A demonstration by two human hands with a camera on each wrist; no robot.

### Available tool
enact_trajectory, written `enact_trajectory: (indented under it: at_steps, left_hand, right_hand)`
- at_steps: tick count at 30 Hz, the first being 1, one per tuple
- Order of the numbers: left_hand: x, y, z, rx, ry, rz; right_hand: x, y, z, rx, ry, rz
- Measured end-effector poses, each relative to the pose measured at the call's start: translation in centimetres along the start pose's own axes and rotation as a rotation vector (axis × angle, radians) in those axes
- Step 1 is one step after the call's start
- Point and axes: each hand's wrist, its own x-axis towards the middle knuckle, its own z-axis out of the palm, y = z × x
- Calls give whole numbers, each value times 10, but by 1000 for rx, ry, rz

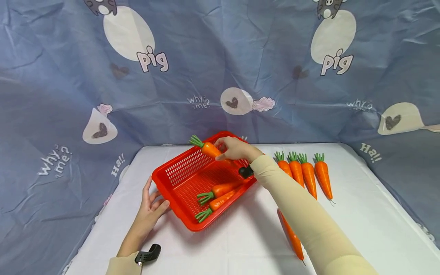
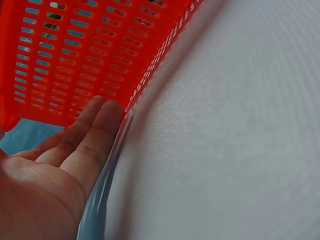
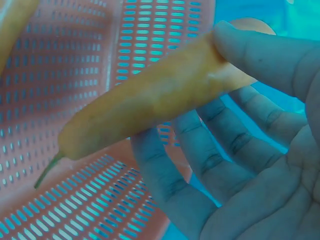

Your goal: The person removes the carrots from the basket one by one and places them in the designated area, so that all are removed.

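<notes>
In the head view, a red plastic basket [image 1: 182, 217] sits at an angle on the white table. My left hand [image 1: 150, 210] rests against its left end, thumb at the rim. The left wrist view shows straight fingers [image 2: 95, 135] touching the slotted outer wall. Over the basket's far side, my right hand [image 1: 235, 148] grips an orange toy carrot [image 1: 210, 150] with green leaves pointing left. Seen from the right wrist, thumb and fingertips hold this carrot [image 3: 140, 105] near its thick end. Two more carrots [image 1: 223, 188] lie inside the basket, partly hidden at their tips.
Several carrots [image 1: 322, 173] stand in a row at the right of the table [image 1: 371, 214], some partly behind my right sleeve [image 1: 302, 214]. Another carrot [image 1: 292, 238] lies nearer, beside that sleeve. A blue printed cloth [image 1: 192, 68] hangs behind the table.
</notes>
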Motion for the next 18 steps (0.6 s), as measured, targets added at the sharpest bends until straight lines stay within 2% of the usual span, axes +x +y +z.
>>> enact_trajectory:
  at_steps: [12,18]
  left_hand:
    - [1,-2,0,16,9,-4]
    - [-1,-1,1,12,14,-10]
  right_hand:
    - [-30,9,-16,74,110,-25]
    - [-48,15,-18,102,126,-35]
